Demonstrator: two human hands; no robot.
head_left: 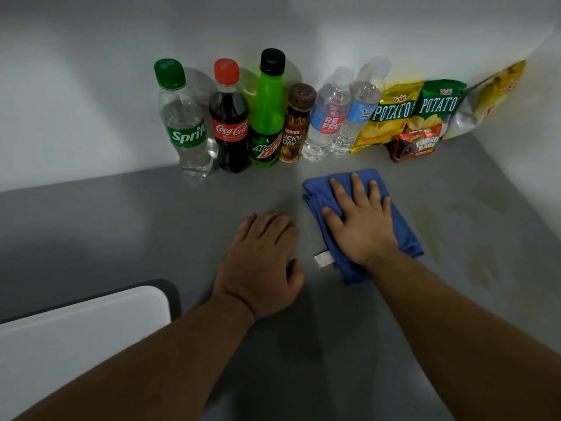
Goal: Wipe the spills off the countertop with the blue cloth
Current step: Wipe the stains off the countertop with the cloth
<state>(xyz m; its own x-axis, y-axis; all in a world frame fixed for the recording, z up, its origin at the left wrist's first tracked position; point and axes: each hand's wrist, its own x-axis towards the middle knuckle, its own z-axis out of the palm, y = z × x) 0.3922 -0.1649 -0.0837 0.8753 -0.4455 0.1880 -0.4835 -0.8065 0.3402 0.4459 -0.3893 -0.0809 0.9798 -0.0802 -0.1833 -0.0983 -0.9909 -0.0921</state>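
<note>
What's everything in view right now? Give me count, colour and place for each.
Blue cloth: one, blue, flat on the countertop under the right hand.
Spills: several faint yellowish patches, right of the cloth.
Countertop: one, grey.
Soda bottles: three, clear Sprite, dark Coca-Cola, green Mountain Dew, upright at the wall.
Coffee bottle: one, brown, beside them.
Water bottles: two, clear, further right.
Snack packs: about four, yellow, green, red, against the wall.
White board: one, bottom left.
Left hand: bare, resting on the countertop.
Right hand: bare, spread flat on the cloth.
</note>
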